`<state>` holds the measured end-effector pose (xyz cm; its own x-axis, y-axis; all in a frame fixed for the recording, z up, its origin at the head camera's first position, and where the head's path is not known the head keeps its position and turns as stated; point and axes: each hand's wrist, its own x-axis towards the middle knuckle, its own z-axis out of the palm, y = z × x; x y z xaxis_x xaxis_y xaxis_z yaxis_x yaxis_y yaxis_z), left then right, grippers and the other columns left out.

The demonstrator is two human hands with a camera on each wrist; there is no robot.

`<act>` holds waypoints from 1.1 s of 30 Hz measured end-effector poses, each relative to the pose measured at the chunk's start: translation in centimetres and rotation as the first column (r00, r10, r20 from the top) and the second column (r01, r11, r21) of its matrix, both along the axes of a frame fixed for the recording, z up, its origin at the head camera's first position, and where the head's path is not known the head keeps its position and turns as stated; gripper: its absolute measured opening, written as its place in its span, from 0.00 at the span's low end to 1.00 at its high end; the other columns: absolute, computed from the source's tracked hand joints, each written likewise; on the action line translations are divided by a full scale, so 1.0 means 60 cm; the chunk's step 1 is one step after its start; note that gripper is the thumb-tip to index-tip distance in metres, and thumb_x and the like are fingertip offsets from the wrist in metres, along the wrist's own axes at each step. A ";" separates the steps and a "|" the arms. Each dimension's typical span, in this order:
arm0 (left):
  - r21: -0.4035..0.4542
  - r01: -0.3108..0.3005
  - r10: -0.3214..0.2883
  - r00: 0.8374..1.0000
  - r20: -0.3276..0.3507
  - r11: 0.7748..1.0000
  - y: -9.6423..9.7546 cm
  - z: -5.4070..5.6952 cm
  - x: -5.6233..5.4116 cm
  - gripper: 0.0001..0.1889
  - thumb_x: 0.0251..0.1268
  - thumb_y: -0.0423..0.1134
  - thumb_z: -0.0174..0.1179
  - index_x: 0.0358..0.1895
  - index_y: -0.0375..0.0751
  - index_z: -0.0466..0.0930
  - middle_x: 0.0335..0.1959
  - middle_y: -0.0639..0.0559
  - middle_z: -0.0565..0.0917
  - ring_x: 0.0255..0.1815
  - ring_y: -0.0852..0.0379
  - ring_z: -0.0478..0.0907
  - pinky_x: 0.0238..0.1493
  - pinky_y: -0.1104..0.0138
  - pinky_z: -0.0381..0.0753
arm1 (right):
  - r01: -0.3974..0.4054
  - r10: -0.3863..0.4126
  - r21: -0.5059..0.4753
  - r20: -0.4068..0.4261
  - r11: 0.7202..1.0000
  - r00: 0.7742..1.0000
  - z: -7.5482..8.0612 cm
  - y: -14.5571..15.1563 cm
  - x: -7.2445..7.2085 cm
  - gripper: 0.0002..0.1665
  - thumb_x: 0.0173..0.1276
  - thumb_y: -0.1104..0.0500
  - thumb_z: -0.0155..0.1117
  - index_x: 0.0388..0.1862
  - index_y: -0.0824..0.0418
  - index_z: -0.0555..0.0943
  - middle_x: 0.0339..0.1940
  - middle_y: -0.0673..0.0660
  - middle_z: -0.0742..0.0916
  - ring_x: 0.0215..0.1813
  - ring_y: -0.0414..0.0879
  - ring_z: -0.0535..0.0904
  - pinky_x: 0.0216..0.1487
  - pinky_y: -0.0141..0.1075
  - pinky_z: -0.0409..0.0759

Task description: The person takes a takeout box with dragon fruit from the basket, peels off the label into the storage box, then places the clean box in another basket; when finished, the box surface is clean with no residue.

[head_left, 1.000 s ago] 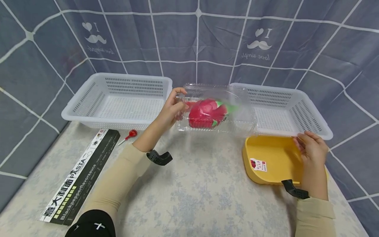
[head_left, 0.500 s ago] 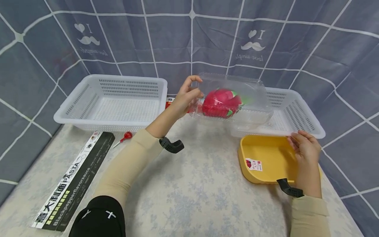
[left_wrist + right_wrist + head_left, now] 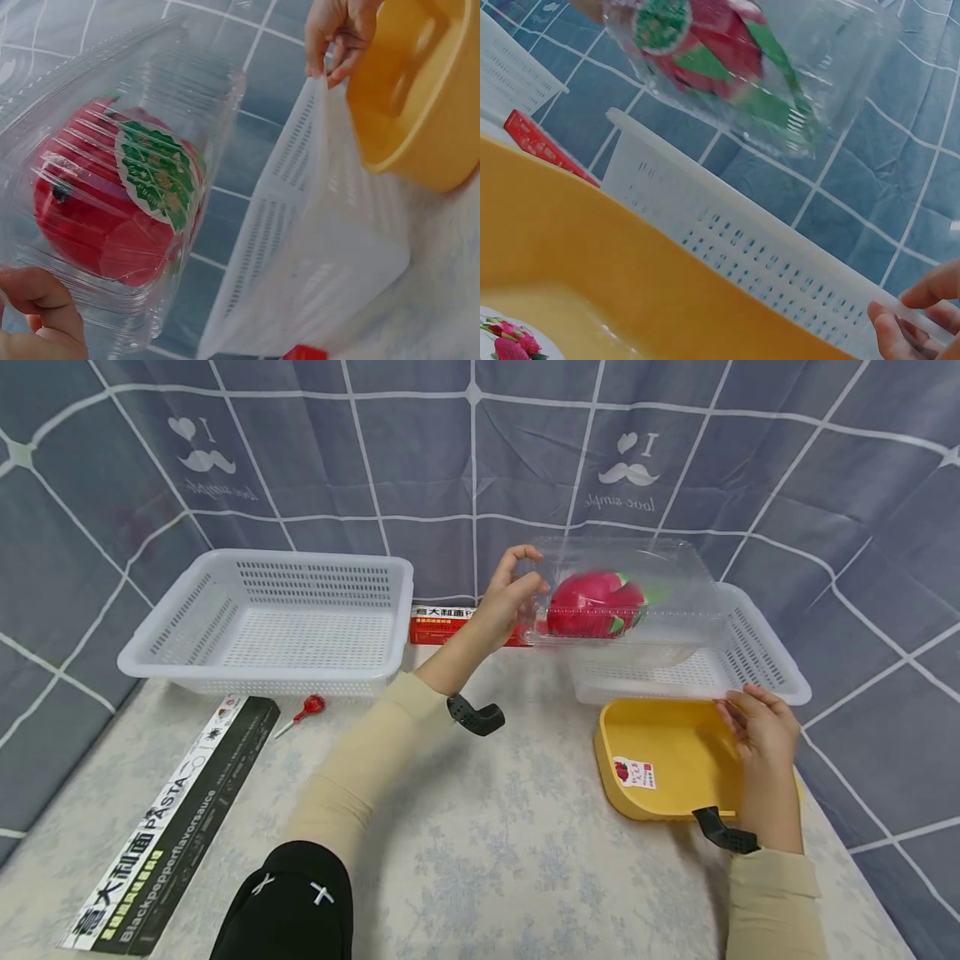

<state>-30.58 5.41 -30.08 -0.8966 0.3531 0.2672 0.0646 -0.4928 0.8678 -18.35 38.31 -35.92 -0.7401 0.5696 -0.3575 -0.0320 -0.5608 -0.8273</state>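
My left hand (image 3: 510,602) grips the end of a clear plastic clamshell box (image 3: 686,564). Inside is a dragon fruit (image 3: 588,606), pink-red with green tips; the left wrist view shows a green leaf-shaped label (image 3: 157,169) by it. The box hangs above the right white basket (image 3: 761,647) and hides part of it in the head view. My right hand (image 3: 765,727) pinches that basket's front rim, with fingertips also showing at the rim in the right wrist view. A yellow tub (image 3: 667,752) with a fruit sticker stands just in front of the basket, below my right hand.
Another white basket (image 3: 262,681) stands at the back left. A red pasta box (image 3: 438,628) lies between the baskets against the tiled curtain. On the left lie a black-and-white pasta box (image 3: 180,827) and a red lollipop (image 3: 311,704).
My left hand has carried the clamshell box to the right and slightly up, over the right basket, uncovering the red pasta box. My right hand has stayed at the basket rim.
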 end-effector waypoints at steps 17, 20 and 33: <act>0.031 -0.031 0.026 0.989 0.145 0.999 0.121 -0.044 -0.029 0.16 0.61 0.26 0.49 0.45 0.53 0.67 0.13 0.55 0.66 0.11 0.62 0.55 0.14 0.73 0.58 | 0.008 -0.008 0.016 0.021 1.000 1.000 0.001 0.001 -0.002 0.16 0.60 0.74 0.67 0.42 0.61 0.74 0.24 0.57 0.82 0.20 0.48 0.83 0.23 0.33 0.82; -0.009 -0.040 0.041 0.988 0.146 0.999 0.137 -0.050 -0.033 0.15 0.60 0.27 0.51 0.45 0.53 0.68 0.14 0.54 0.70 0.10 0.63 0.54 0.14 0.74 0.56 | 0.010 -0.010 0.013 0.020 1.000 1.000 0.002 0.000 -0.004 0.15 0.60 0.75 0.67 0.41 0.61 0.74 0.24 0.57 0.82 0.20 0.48 0.83 0.23 0.33 0.82; -0.336 -0.083 0.103 0.994 0.040 0.938 0.171 -0.056 -0.030 0.19 0.62 0.36 0.58 0.56 0.45 0.68 0.40 0.51 0.76 0.23 0.60 0.71 0.23 0.70 0.73 | 0.007 -0.007 -0.010 0.015 1.000 1.000 0.000 0.001 -0.003 0.14 0.61 0.75 0.65 0.40 0.62 0.75 0.22 0.57 0.83 0.19 0.49 0.83 0.22 0.34 0.81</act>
